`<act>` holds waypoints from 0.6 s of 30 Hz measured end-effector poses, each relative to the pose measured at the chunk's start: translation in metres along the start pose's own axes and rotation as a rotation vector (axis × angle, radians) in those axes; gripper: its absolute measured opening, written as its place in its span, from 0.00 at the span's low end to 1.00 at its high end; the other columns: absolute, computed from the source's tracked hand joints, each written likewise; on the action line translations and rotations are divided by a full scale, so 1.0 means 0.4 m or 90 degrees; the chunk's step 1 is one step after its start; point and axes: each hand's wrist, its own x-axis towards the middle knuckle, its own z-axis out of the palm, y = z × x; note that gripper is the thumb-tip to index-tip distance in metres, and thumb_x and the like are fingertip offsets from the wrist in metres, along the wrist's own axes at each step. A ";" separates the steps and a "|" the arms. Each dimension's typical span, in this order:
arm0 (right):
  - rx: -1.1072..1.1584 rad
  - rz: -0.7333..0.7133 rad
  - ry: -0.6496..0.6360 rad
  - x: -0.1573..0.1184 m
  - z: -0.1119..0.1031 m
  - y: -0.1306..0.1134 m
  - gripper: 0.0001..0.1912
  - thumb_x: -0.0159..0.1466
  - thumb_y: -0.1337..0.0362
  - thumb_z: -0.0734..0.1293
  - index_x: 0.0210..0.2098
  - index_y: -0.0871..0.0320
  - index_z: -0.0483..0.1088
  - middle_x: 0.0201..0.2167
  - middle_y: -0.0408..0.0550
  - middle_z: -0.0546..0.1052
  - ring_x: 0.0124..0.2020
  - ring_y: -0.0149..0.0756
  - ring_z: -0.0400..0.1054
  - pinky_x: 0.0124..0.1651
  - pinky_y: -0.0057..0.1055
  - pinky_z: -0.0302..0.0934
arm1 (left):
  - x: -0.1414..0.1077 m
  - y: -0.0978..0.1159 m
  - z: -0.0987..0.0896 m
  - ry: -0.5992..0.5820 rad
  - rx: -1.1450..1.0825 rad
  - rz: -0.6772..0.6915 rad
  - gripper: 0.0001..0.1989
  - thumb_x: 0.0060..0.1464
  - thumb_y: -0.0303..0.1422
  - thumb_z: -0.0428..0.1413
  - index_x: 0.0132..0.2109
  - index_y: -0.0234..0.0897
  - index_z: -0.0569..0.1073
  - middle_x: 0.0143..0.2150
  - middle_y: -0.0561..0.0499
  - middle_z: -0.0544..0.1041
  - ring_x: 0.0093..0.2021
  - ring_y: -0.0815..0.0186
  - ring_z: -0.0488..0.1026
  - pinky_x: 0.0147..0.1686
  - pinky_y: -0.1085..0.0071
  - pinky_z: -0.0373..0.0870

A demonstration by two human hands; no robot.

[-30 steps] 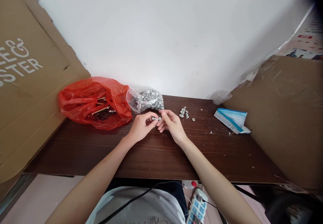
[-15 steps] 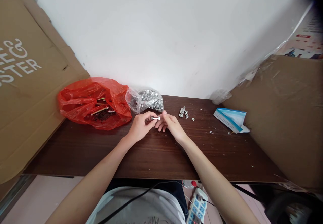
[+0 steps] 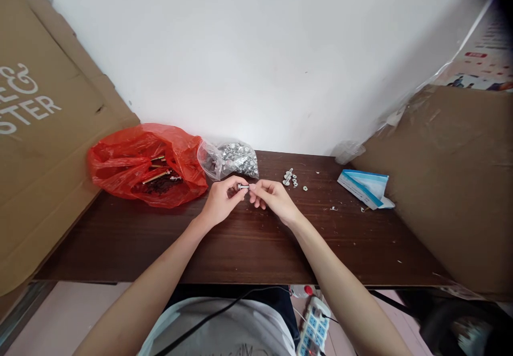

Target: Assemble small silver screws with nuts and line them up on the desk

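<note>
Above the dark wooden table, my left hand (image 3: 222,200) pinches a small silver bolt (image 3: 242,187) between thumb and fingers, lying roughly level. Its wide head end points left. My right hand (image 3: 276,200) is closed at the bolt's right end, thumb and forefinger on the nut there; the fingertips hide the nut now. The other right fingers curl below. Just behind my hands lies a clear plastic bag (image 3: 240,159) full of small silver nuts. Several loose silver bolts and nuts (image 3: 289,177) lie on the table to the right.
An open red plastic bag (image 3: 116,166) with long bolts stands at the left. A folded blue-and-white paper packet (image 3: 364,187) lies at the right. Cardboard (image 3: 48,147) flanks the left side, more cardboard (image 3: 444,185) the right. A power strip (image 3: 315,326) sits below the table edge.
My right thumb and forefinger have come left and closed on the nut at the bolt's end, which was in plain sight before. My left hand still holds the bolt.
</note>
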 end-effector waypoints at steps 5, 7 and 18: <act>0.039 -0.021 0.056 0.004 0.001 0.003 0.32 0.63 0.45 0.60 0.11 0.60 0.63 0.15 0.48 0.71 0.15 0.27 0.63 0.19 0.25 0.52 | 0.007 0.026 -0.001 -0.032 -0.229 -0.099 0.13 0.52 0.37 0.58 0.42 0.32 0.72 0.25 0.53 0.72 0.21 0.72 0.67 0.21 0.75 0.67; 0.057 -0.031 0.094 0.006 -0.002 0.001 0.28 0.62 0.45 0.61 0.16 0.61 0.67 0.16 0.47 0.72 0.16 0.27 0.63 0.19 0.25 0.53 | 0.010 0.036 -0.003 -0.025 -0.315 -0.143 0.15 0.50 0.38 0.60 0.41 0.32 0.71 0.24 0.53 0.72 0.21 0.72 0.67 0.21 0.75 0.67; -0.044 -0.241 0.033 -0.003 0.007 -0.004 0.13 0.58 0.59 0.70 0.41 0.56 0.73 0.28 0.43 0.73 0.28 0.29 0.66 0.32 0.29 0.62 | 0.012 0.038 -0.002 -0.039 -0.329 -0.187 0.20 0.47 0.40 0.63 0.43 0.29 0.73 0.24 0.51 0.74 0.22 0.72 0.67 0.21 0.74 0.67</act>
